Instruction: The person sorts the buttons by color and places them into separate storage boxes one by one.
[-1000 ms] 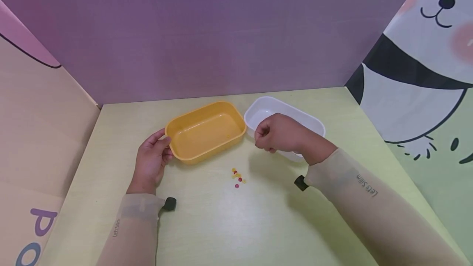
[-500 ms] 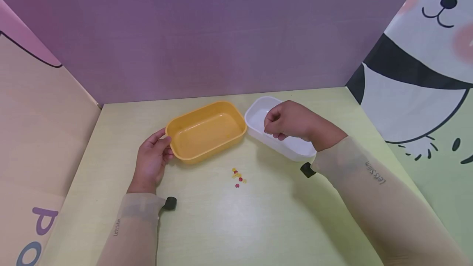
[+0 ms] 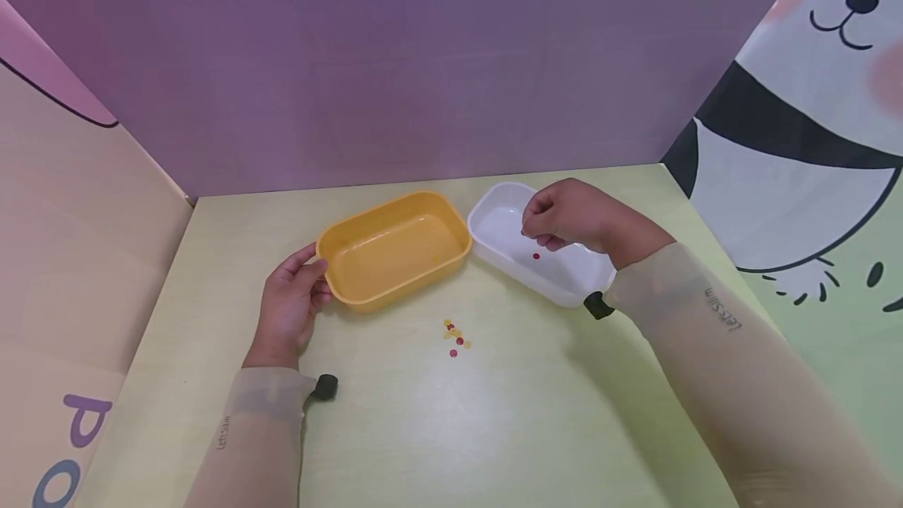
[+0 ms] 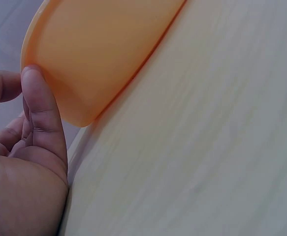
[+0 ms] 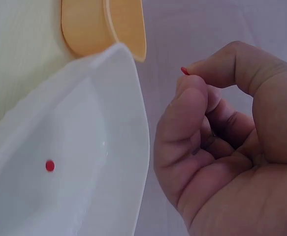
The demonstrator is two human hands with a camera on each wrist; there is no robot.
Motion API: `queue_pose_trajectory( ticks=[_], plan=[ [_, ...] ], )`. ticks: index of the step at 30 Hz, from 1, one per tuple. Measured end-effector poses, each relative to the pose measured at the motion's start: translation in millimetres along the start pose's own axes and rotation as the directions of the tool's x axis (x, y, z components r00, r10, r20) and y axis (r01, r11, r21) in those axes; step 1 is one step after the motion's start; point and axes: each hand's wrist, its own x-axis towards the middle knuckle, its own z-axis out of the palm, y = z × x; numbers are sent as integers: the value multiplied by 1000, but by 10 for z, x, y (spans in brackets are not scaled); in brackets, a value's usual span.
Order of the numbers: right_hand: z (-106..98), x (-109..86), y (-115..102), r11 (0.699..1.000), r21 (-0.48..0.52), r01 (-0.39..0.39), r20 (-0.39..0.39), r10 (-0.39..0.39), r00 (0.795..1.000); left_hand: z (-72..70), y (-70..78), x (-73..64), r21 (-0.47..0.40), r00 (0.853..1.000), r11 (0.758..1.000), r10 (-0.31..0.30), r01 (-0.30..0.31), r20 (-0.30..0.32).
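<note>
Yellow plastic forms the tray [image 3: 367, 302] at the middle of the head view, and the left hand [image 3: 291, 300] pinches its left end, with the thumb on the near side of the rim and the fingers around the outside. Just beside it, right of centre, stands the white tray [image 3: 504, 259].

The right hand [image 3: 574, 218] is over this white tray, its fingers curled in. From the head, only a red speck shows at the fingertips; the right wrist view makes it clear: a thin red disc [image 5: 184, 71] is pinched between thumb and index finger, in the upper right of that frame, well apart from the tray wall. Another red piece [image 5: 50, 165] lies on the white floor, at the lower left there. The left wrist view shows the thumb [image 4: 44, 101] flat against the yellow end.

Below the trays in the head view, a small group of red and yellow pieces [image 3: 456, 334] lies on the pale table [image 3: 395, 437]. Inside the yellow tray, near its right end, there is perhaps one yellow piece, but yellow upon yellow is hard to distinguish.

The right hand and forearm hide the far right part of the white tray, and the black block [image 3: 599, 305] at that wrist covers its lower right corner. A purple panel [image 3: 423, 69] fills the top.
</note>
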Motion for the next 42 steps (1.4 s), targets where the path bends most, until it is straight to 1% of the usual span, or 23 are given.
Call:
queue_pose_trajectory(
  ticks=[5, 9, 19, 27, 32, 42],
  plan=[
    [-86, 71, 93, 1000, -8, -31, -10, 30, 999, -1, -9, 8, -5, 1000, 1000, -1, 1, 3],
    [-146, 110, 163, 998, 6, -60, -20, 60, 998, 8, -13, 11, -1, 1000, 1000, -6, 6, 0],
    [-293, 218, 416, 991, 45, -125, 1, 125, 992, 23, -17, 12, -12, 1000, 1000, -5, 6, 8],
    [-316, 306, 542, 982, 6, -187, 21, 187, 982, 20, -17, 18, -3, 1000, 1000, -19, 19, -7],
    [-321, 336, 583, 981, -15, -191, 34, 192, 981, 31, -8, 13, 1, 1000, 1000, -23, 23, -8],
    [-314, 307, 545, 977, -26, -211, 29, 212, 977, 48, -11, 8, 1, 1000, 1000, -17, 17, 3]
  ],
)
